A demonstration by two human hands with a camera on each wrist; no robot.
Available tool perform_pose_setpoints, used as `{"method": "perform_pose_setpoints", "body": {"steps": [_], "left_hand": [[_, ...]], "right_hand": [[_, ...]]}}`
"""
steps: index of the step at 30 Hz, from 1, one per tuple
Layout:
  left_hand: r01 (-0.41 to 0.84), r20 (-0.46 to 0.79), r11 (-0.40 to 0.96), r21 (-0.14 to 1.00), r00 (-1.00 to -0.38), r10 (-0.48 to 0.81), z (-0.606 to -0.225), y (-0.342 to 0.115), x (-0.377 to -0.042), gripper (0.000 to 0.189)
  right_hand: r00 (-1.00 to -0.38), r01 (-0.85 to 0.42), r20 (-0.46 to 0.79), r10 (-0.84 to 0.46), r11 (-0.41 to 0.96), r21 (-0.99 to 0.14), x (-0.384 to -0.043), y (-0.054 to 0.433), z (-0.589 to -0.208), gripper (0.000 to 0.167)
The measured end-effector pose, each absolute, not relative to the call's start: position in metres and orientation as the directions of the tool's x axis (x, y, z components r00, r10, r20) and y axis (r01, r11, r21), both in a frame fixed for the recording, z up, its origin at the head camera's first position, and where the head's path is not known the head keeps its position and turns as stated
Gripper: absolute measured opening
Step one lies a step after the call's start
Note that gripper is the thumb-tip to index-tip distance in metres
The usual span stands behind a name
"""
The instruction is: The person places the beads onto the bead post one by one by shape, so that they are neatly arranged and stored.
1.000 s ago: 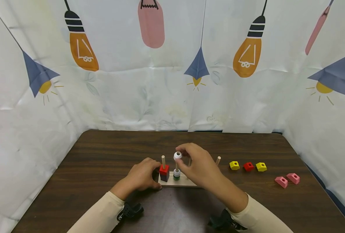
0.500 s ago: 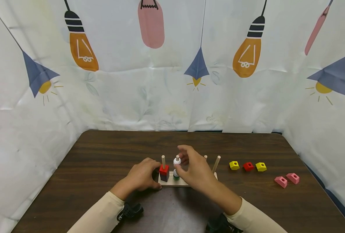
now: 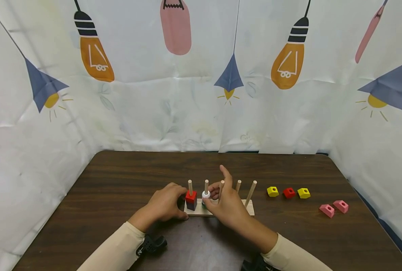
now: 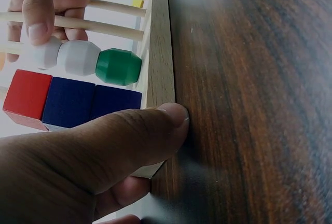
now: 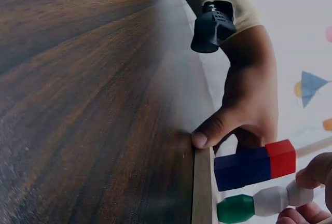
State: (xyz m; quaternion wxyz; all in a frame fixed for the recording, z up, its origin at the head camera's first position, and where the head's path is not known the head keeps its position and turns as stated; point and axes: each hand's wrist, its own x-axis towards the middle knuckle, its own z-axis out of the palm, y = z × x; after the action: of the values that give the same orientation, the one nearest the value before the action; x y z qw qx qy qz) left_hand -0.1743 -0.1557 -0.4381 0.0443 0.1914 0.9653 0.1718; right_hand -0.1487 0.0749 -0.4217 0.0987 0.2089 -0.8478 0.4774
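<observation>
My left hand (image 3: pixel 168 202) grips the left end of a wooden peg board (image 3: pixel 197 212), thumb along its front edge. On the first peg, a red block (image 4: pixel 28 97) sits over two dark blue blocks (image 4: pixel 68 102). The second peg carries a green bead (image 4: pixel 118 67), a white bead (image 4: pixel 79 57) above it and another white bead (image 4: pixel 45 53) on top. My right hand (image 3: pixel 230 207) holds that top bead between thumb and fingers, its index finger raised. The lower beads are partly hidden by this hand in the head view.
Three bare pegs rise farther right, the outermost peg (image 3: pixel 251 193) leaning. Right of the board lie two yellow blocks (image 3: pixel 272 192), a red block (image 3: pixel 289 193) and two pink blocks (image 3: pixel 327 210) on the dark wooden table (image 3: pixel 136 169). A printed white curtain (image 3: pixel 187 113) hangs behind.
My right hand has brought the top white bead down over the second peg, onto the bead below. Its index finger has lifted. My left hand stays on the board's end.
</observation>
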Motion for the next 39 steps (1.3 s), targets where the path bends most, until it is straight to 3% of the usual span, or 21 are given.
{"method": "perform_pose_setpoints", "body": {"steps": [7, 16, 27, 39], "left_hand": [[0.361, -0.011, 0.865, 0.35, -0.921, 0.389, -0.438, -0.156, -0.174, 0.071], [0.36, -0.015, 0.864, 0.351, -0.921, 0.389, -0.438, -0.157, -0.174, 0.073], [0.372, -0.003, 0.862, 0.344, -0.917, 0.398, -0.44, -0.158, -0.174, 0.068], [0.369, -0.007, 0.863, 0.346, -0.918, 0.396, -0.44, -0.157, -0.174, 0.066]], "right_hand": [[-0.882, -0.469, 0.365, -0.298, 0.481, -0.741, -0.147, 0.079, -0.427, 0.109], [-0.865, -0.462, 0.19, -0.464, 0.589, -0.663, -0.135, 0.101, -0.435, 0.098], [-0.822, -0.489, 0.05, -0.568, 0.658, -0.572, -0.126, 0.131, -0.435, 0.094], [-0.771, -0.585, 0.095, -0.629, 0.642, -0.496, -0.122, 0.182, -0.437, 0.047]]}}
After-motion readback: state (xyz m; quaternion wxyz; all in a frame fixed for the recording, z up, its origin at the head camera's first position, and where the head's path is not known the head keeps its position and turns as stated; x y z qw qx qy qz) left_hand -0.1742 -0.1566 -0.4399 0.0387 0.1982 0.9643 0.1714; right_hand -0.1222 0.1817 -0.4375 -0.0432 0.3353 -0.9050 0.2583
